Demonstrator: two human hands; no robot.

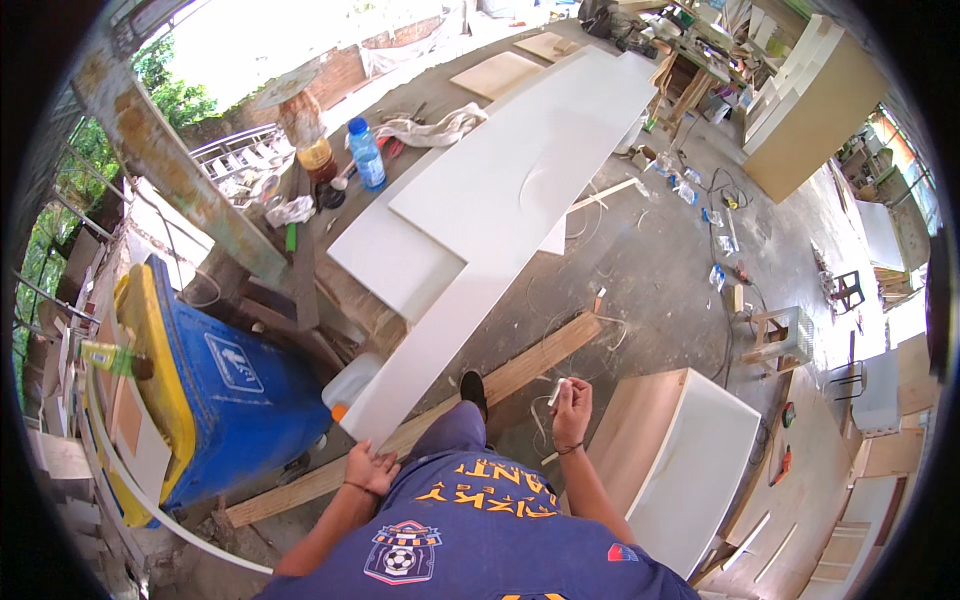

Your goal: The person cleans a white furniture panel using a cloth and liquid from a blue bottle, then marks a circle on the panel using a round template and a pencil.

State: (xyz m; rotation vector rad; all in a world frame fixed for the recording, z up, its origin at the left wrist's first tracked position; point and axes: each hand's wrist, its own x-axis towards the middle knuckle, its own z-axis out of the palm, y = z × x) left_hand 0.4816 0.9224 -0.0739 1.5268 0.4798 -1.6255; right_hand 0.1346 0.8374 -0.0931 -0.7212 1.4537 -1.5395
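Below the near end of a long white board [425, 350], my left hand [370, 468] has its palm turned up and its fingers loosely apart. Its fingertips are close to the board's end; whether they touch it I cannot tell. My right hand [571, 408] is raised to the right of the board, pinching a small white piece [555, 392] whose kind is too small to make out. A wider white panel [540, 160] lies along the long board, and another white panel [395, 245] shows partly beneath it on the left.
A blue bin [245, 390] with a yellow rim and a whitish jug [352, 380] stand at the left. A wooden plank [530, 370] crosses the floor by my foot. To my right is a white box-shaped cabinet [690, 460]. A blue bottle [367, 160] stands beyond the panels.
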